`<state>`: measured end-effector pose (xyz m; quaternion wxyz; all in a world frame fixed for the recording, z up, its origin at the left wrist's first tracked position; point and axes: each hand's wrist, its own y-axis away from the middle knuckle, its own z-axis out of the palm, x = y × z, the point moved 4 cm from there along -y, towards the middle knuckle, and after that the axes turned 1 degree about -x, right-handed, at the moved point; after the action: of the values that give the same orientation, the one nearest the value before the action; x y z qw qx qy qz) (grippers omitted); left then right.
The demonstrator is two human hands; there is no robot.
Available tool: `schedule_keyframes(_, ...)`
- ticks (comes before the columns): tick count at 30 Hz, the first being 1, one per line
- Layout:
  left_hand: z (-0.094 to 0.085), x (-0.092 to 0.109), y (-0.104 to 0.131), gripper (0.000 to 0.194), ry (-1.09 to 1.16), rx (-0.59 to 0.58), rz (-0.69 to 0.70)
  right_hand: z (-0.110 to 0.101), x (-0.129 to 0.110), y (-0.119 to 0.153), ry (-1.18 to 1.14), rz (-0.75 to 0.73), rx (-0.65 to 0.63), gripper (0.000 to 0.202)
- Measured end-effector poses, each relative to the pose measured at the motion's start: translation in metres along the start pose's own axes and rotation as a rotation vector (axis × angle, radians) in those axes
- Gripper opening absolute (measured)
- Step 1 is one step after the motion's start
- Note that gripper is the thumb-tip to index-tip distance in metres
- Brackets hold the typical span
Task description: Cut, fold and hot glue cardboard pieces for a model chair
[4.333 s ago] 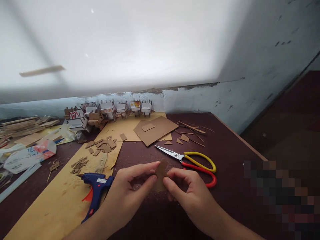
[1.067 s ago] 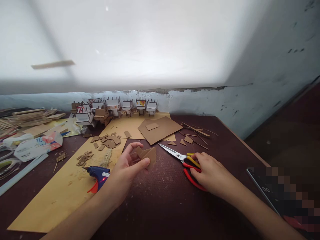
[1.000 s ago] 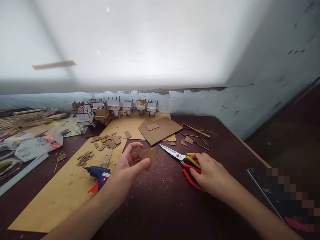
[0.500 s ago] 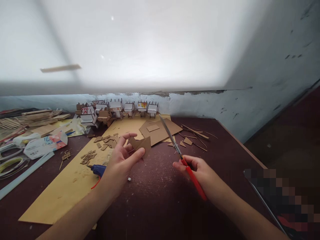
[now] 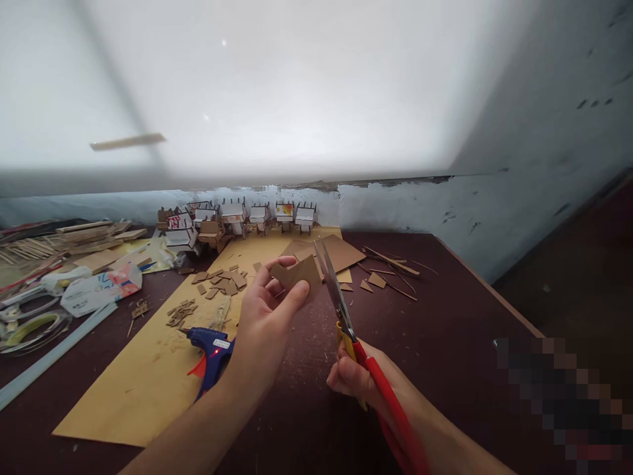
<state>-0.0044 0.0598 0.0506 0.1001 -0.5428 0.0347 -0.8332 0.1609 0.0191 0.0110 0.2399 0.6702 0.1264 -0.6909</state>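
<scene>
Between the thumb and fingers of my left hand (image 5: 271, 310) is a small notched piece of brown cardboard (image 5: 302, 272), held above the table. My right hand (image 5: 366, 379) grips a pair of scissors (image 5: 336, 297) with red and yellow handles. Their blades point up and away, parted slightly, just right of the cardboard's edge. A blue glue gun (image 5: 212, 353) with a glowing red light lies beneath my left forearm, which hides part of it. Small cardboard offcuts (image 5: 230, 282) lie beyond it on a yellow board (image 5: 119, 396).
Several small cardboard chair-like models (image 5: 235, 214) line the wall. A larger cardboard sheet (image 5: 343, 254) and thin strips (image 5: 395, 262) lie at the back right. Wood sticks (image 5: 89, 237), tape rolls (image 5: 34, 330) and a pale blue strip (image 5: 59, 353) crowd the left side of the dark table (image 5: 297, 422).
My left hand has moved right with the cardboard. The scissors have come closer to it and turned, showing the yellow handle and parted blades. More of the glue gun shows.
</scene>
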Motion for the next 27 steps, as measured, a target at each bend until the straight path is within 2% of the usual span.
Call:
schedule_keyframes(7, -0.009, -0.004, 0.001, 0.034, 0.012, 0.028, -0.016, 0.011, 0.015, -0.005, 0.076, 0.017, -0.004, 0.047)
schedule_keyframes(14, -0.008, -0.003, 0.002, 0.033, -0.026, 0.056, -0.011, 0.012, 0.005, -0.006, 0.208, -0.005, 0.053, 0.060)
schedule_keyframes(20, -0.008, -0.002, 0.001, 0.031, -0.036, 0.035, -0.008, 0.012, 0.005, -0.004, 0.392, 0.015, 0.077, 0.056)
schedule_keyframes(27, -0.004, 0.003, 0.002, 0.034, -0.021, 0.046, -0.025, 0.017, 0.006, -0.004, 0.479, -0.011, 0.165, 0.057)
